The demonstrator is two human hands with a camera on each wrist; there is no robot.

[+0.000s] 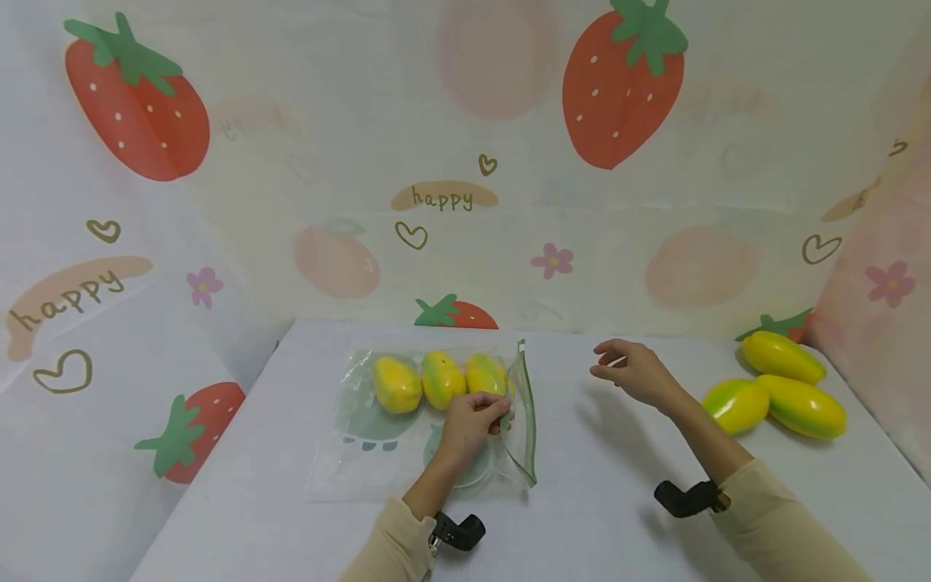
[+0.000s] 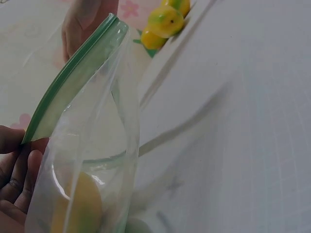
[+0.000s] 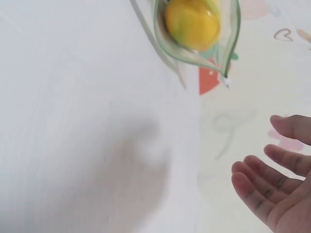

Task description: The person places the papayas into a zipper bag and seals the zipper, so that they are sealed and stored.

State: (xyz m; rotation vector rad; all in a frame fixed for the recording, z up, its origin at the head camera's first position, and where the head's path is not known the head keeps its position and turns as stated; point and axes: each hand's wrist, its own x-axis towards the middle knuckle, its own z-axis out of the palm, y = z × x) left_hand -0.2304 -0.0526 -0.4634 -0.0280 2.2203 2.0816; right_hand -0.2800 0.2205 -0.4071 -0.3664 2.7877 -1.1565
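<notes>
A clear zip bag [image 1: 342, 477] with a green-edged mouth lies on the table, its opening facing right. Inside it sit three glossy yellow-green fruits [image 1: 398, 385], shaped like papayas or mangoes. My left hand [image 1: 469, 428] pinches the near side of the mouth between thumb and fingers; the left wrist view shows the green zip strip [image 2: 63, 82] held there. To the right of the bag, my right hand [image 1: 634, 372] hovers above the table with loosely bent fingers [image 3: 257, 194] and holds nothing. In the right wrist view the bag's mouth gapes around one fruit [image 3: 193, 24].
Three more yellow-green fruits [image 1: 806, 406] lie at the right of the white table [image 1: 240, 517], beyond my right forearm. A patterned cloth backdrop [image 1: 451, 267] with strawberries closes off the back and sides.
</notes>
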